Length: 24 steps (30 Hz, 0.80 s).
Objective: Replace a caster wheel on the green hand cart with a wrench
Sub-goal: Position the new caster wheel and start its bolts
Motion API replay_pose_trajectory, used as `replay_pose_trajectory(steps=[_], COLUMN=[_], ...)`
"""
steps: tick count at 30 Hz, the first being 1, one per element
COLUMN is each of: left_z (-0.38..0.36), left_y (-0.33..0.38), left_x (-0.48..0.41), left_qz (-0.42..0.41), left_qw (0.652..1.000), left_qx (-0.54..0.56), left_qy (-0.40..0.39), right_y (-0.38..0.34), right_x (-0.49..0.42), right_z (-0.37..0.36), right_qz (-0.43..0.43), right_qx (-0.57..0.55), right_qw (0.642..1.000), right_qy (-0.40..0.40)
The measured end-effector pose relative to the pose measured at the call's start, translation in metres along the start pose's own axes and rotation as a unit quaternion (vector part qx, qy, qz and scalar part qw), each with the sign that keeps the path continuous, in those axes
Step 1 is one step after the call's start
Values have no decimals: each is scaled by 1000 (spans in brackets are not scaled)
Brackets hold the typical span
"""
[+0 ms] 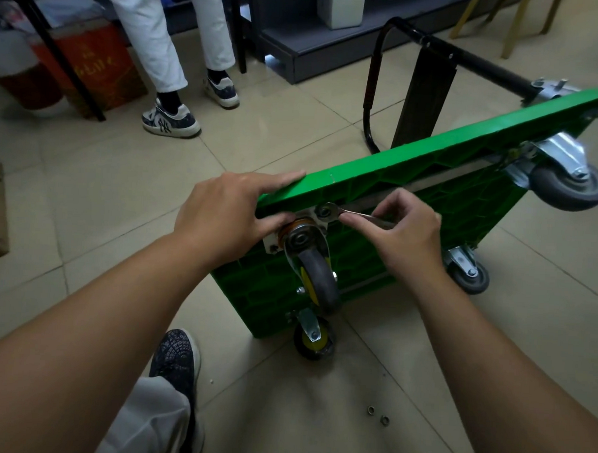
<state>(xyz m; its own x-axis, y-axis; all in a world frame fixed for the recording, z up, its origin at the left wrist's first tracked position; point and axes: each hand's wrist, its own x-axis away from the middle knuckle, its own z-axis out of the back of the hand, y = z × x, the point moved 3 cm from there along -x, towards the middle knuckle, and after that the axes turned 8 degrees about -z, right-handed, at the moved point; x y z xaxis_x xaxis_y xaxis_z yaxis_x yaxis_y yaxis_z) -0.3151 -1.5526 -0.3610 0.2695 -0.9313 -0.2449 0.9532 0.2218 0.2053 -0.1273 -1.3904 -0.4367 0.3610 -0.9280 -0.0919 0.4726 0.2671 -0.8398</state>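
Pinched the wrench (pixel 354 213) shank in the right fingers (pixel 363 223), head seated on the bolt (pixel 324 212) just left of them, above the caster (pixel 317 278), long axis running rightward along the underside of the cart (pixel 431 156) tipped on the floor (pixel 121 184); steadied its top edge with straight left fingers (pixel 279 182).

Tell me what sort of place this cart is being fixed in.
Likely a shop or storeroom: tiled floor, dark low shelving at the back, and a red carton on the ground.
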Motion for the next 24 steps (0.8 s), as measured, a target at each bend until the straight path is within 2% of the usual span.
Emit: replay_pose_trajectory(steps=[7, 12, 14, 17, 19, 21, 22, 24], left_z=[-1, -1, -1, -1, -2, -1, -1, -1], left_y=[0, -1, -1, -1, -1, -1, -1, 0], left_x=[0, 0, 0, 0, 0, 0, 0, 0], left_qz=[0, -1, -3, -3, -3, -5, -5, -1], left_qw=[1000, 1000, 1000, 1000, 1000, 1000, 1000, 1000], left_qx=[-3, -6, -4, -3, -4, -3, -2, 0], left_qy=[-2, -1, 1, 3, 1, 0, -1, 0], right_y=[-40, -49, -48, -46, -44, -36, -30, -12], right_x=[-1, -3, -5, -6, -2, 6, 11, 21], right_z=[23, 29, 32, 36, 34, 24, 15, -5], right_qz=[177, 214, 194, 124, 55, -51, -110, -185], right_qx=[166, 222, 207, 62, -121, -318, -375, -406], right_qw=[967, 948, 956, 990, 991, 945, 917, 891], right_qy=[76, 85, 72, 39, 4, -53, -76, -86])
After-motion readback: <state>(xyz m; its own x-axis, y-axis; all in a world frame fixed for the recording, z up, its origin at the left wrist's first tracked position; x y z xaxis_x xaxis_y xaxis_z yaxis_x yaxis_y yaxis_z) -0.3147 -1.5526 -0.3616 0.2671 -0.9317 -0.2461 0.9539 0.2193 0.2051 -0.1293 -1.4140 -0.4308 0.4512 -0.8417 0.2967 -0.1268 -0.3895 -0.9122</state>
